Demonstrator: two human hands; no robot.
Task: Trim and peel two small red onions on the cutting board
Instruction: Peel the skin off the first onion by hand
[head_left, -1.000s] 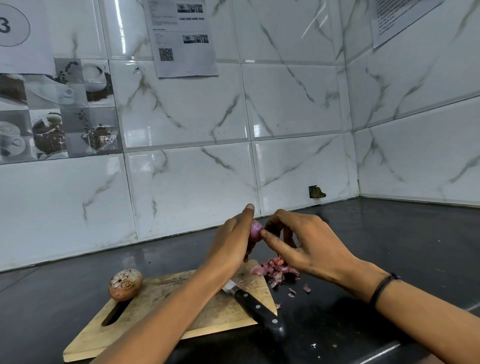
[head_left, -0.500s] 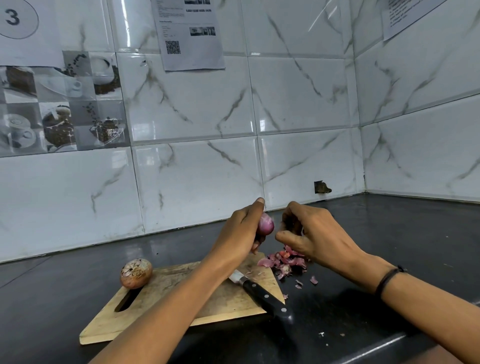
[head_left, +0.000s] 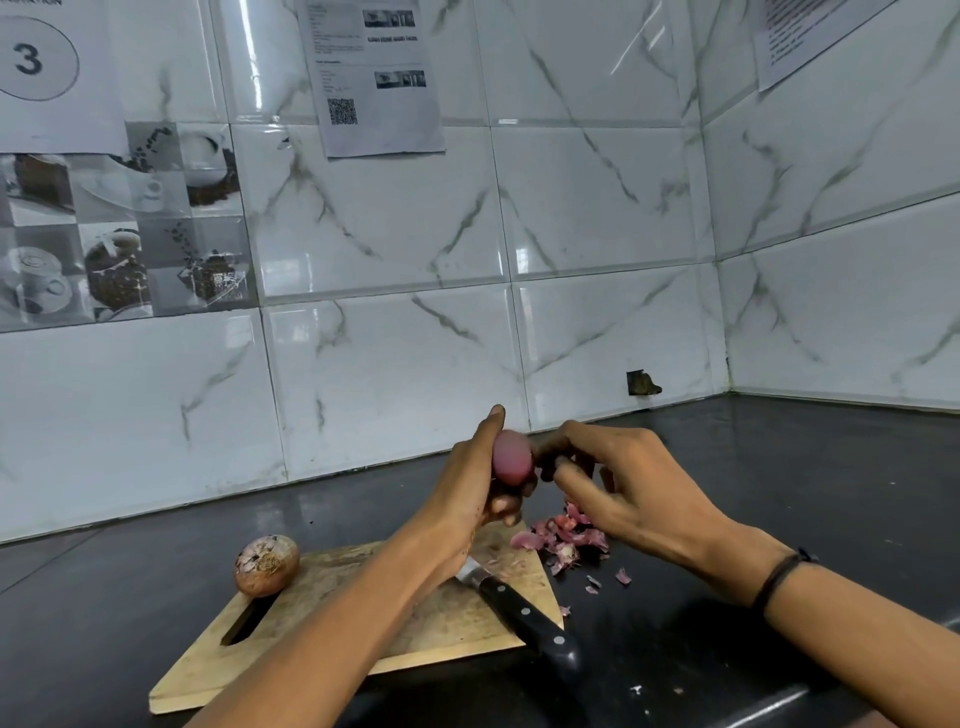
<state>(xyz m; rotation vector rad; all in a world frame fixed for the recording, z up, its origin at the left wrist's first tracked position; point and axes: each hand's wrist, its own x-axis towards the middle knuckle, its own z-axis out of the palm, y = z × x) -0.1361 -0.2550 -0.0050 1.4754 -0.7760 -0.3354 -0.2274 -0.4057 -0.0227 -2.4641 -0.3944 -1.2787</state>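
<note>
Our left hand (head_left: 475, 488) is raised above the far edge of the cutting board (head_left: 415, 623), and its thumb and curled fingers grip a small peeled onion (head_left: 511, 460), pink and smooth. Our right hand (head_left: 634, 488) is just beside it. Its fingers are bent toward the side of the onion and their tips are close together, but this part is blurred, so we cannot tell if they pinch a piece of skin or only touch the bulb. On the right wrist we see a dark band (head_left: 779, 577).

The wooden board lies on a black counter (head_left: 779, 493) and it carries two things. The second onion (head_left: 266, 565), in its dry brown skin, sits on the far left corner, just behind the handle slot of the board. A knife (head_left: 524, 616) lies across the right part: its blade is on the wood, partly hidden under our left forearm, and its black handle goes over the near right edge. A pile of pink peels (head_left: 563, 538) lies on the counter, touching the right edge of the board, under our right hand, with some small pieces scattered near it.
</note>
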